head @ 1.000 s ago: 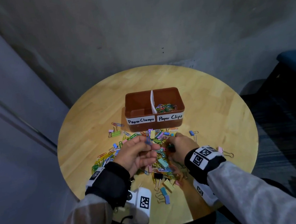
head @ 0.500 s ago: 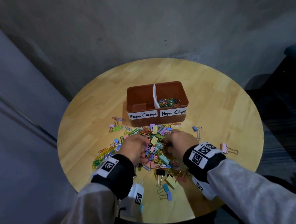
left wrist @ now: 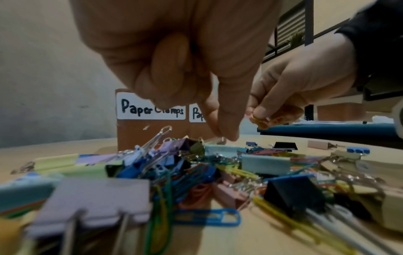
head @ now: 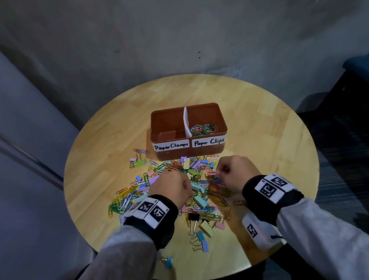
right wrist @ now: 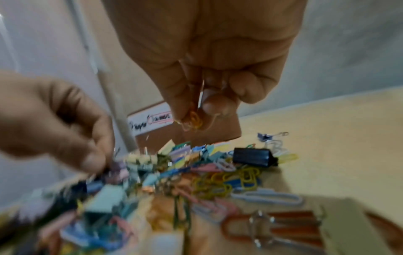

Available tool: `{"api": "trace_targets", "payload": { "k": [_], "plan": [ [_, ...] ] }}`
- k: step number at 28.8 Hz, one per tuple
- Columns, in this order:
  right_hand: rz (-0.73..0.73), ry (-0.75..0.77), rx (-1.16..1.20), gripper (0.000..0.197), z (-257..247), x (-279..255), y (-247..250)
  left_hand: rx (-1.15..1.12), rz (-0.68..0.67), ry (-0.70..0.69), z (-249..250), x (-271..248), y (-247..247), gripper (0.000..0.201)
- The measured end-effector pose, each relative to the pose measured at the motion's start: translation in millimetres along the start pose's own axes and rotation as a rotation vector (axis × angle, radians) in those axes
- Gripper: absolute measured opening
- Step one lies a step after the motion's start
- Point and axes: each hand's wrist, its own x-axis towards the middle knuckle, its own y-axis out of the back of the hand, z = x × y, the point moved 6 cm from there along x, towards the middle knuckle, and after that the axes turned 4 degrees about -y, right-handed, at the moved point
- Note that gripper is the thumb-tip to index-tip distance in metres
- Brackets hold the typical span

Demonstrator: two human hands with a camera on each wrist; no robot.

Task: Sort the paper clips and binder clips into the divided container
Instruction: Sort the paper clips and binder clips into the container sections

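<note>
- The right hand [right wrist: 205, 72] is pinching orange paper clips [right wrist: 193, 120], mid-frame.
- The left hand [left wrist: 185, 65] is pinching into the pile [head: 183, 185], what it holds unclear.

Dense heap of coloured paper clips and pastel binder clips [head: 192, 184] fills the middle of the round pale-wood table [head: 270, 144], running right up to the front wall of the brown plastic divided container [head: 190, 153]. Both hands hang over the heap. Bare tabletop left, right and behind the container. Grey wall [head: 168, 39] close behind the table's far edge.
</note>
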Motion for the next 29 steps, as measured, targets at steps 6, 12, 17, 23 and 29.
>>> {"api": "trace_targets", "payload": {
  "k": [6, 12, 17, 23, 29],
  "plan": [
    [-0.103, -0.382, 0.948, 0.020, 30, -12, 10, 0.183, -0.121, -0.017, 15, 3, -7, 0.012],
    [-0.320, -0.435, 1.492, 0.023, 27, -22, 4, 0.382, -0.152, -0.058, 23, 0, -14, 0.008],
    [-0.440, -0.429, 1.671, 0.033, 16, -22, -2, 0.417, -0.175, -0.025, 19, -1, -14, 0.013],
    [-0.465, -0.569, 1.446, 0.020, 23, -15, -12, 0.425, -0.157, -0.031, 17, 2, -15, 0.014],
    [-0.421, -0.629, 1.383, 0.023, 28, -14, -15, 0.245, -0.070, 0.001, -5, 1, -2, 0.020]
  ]
}}
